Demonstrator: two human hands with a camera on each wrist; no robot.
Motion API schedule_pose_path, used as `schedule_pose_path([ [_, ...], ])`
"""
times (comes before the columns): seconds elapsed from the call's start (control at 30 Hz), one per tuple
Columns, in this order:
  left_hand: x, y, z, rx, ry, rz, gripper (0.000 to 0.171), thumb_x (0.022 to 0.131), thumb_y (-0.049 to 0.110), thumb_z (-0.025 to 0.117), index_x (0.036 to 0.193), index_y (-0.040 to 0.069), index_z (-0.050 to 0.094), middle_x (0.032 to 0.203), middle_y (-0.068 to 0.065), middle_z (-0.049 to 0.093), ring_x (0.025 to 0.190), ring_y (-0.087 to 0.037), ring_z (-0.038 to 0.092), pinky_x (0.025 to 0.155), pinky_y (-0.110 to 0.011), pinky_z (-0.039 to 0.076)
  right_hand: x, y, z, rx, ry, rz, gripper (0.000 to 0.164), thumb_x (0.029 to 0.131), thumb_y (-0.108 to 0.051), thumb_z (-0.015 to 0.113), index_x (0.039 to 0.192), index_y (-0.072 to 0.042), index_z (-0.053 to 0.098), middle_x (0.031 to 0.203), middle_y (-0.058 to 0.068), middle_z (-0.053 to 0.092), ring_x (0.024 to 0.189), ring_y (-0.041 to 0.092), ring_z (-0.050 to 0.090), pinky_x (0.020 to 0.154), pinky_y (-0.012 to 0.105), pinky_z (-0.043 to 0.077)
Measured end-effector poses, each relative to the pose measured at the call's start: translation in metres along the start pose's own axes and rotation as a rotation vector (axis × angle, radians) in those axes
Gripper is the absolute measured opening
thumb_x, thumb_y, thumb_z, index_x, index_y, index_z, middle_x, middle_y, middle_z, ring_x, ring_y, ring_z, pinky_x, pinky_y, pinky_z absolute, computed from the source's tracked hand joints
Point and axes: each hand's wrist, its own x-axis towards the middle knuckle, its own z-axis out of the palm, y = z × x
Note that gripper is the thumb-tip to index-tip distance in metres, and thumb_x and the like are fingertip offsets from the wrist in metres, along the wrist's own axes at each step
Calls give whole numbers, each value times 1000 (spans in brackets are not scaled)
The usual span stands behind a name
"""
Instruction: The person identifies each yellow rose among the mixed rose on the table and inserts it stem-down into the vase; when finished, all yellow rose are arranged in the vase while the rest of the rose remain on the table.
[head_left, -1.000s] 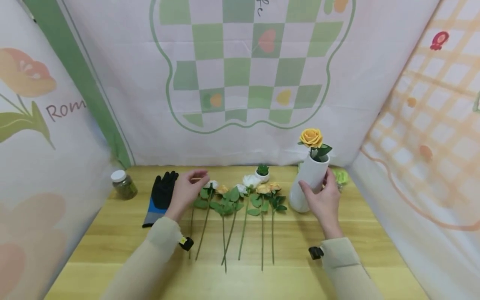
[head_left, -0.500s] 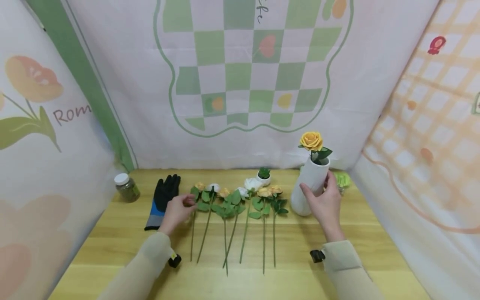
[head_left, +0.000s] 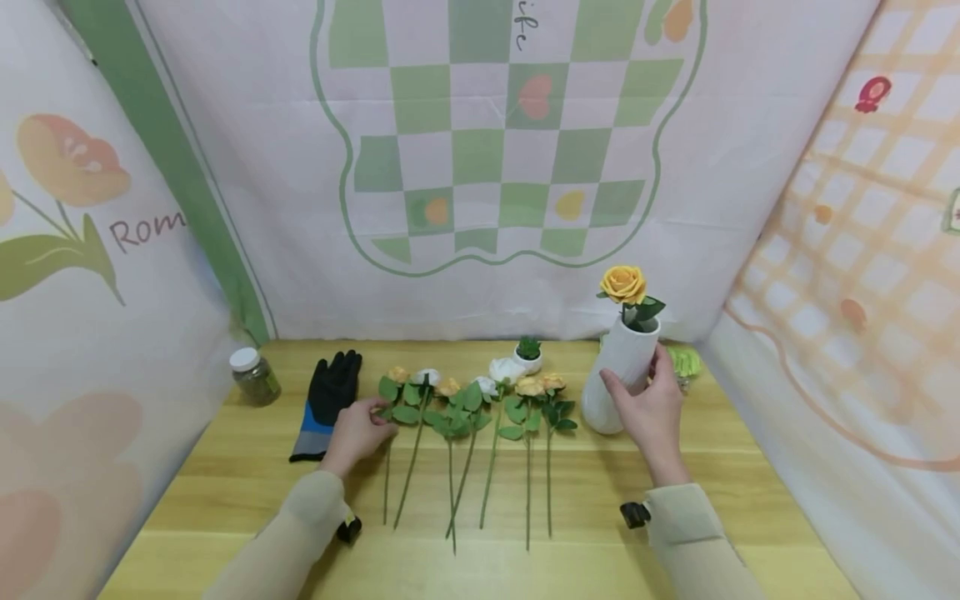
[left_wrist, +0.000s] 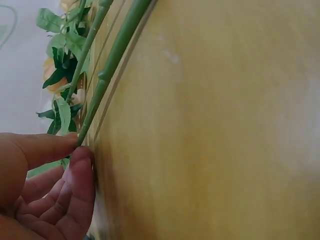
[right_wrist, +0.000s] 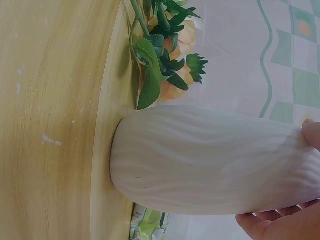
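Note:
My left hand (head_left: 358, 433) is at the leftmost flower of a row, a yellow rose (head_left: 398, 374) lying on the table. In the left wrist view its thumb and forefinger pinch the green stem (left_wrist: 111, 66) just below the leaves. On the right, my right hand (head_left: 654, 408) grips the white vase (head_left: 619, 379), thumb on the near side and fingers round the right. One yellow rose (head_left: 623, 285) stands in the vase, bloom and leaves above the rim. Wavy ridges cover the vase wall in the right wrist view, where its base sits at the tabletop.
Several white and yellow roses (head_left: 529, 386) lie side by side, stems toward the front. A small potted succulent (head_left: 528, 353) stands behind them. Left of the row are a black and blue work glove (head_left: 330, 400) and a white-lidded jar (head_left: 255, 379). A green packet (head_left: 684, 362) lies behind the vase.
My left hand has come down and left from above the blooms to the leftmost rose, and its fingers have closed on the stem. The right hand keeps its hold on the vase.

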Motion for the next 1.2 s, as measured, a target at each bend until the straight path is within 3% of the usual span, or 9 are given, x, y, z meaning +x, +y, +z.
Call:
schedule_pose_path([
  [0.17,0,2,0,-35,-16,-23,53,92,10,85,141,6,68,87,-1,77,66,-16,72,66,-36,59,0,0,0,5,-1,-8,83,95,-23,87,162,-9,40,156,21,52,142,42,52,113,65,47],
  [0.37,1,6,-2,-75,-7,-32,55,93,8,81,146,7,64,84,0,76,64,-17,71,60,-32,56,0,-1,1,1,4,-13,84,94,-22,87,163,-9,40,156,21,52,142,42,52,113,65,46],
  [0.6,2,22,-10,-157,43,-7,54,96,5,78,148,5,62,92,-6,76,68,-22,74,63,-35,61,0,-1,0,-3,6,-15,84,95,-23,86,163,-9,39,156,21,53,141,42,53,113,65,47],
  [0.8,4,38,-17,-292,74,27,57,100,11,77,153,7,58,107,-12,76,83,-32,79,74,-47,67,0,-2,0,-9,4,-16,85,95,-23,87,163,-9,39,156,22,52,142,43,52,113,66,46],
  [0.9,7,51,-21,-366,98,65,56,102,15,76,155,12,57,111,-12,74,89,-34,79,79,-53,66,0,-1,0,-13,3,-14,84,95,-25,86,163,-10,39,157,21,52,142,42,52,113,66,46],
  [1.03,14,75,-24,-451,132,126,55,102,18,77,154,19,59,112,-10,73,92,-31,79,76,-44,67,1,0,0,-14,4,-16,84,95,-25,86,162,-10,40,156,21,52,142,42,52,112,66,46],
  [1.2,25,118,-22,-595,146,201,52,102,12,74,152,17,60,114,-11,73,92,-31,77,76,-35,66,0,-1,-1,-9,12,-22,82,94,-23,87,161,-8,41,154,22,54,140,43,53,112,66,47],
])
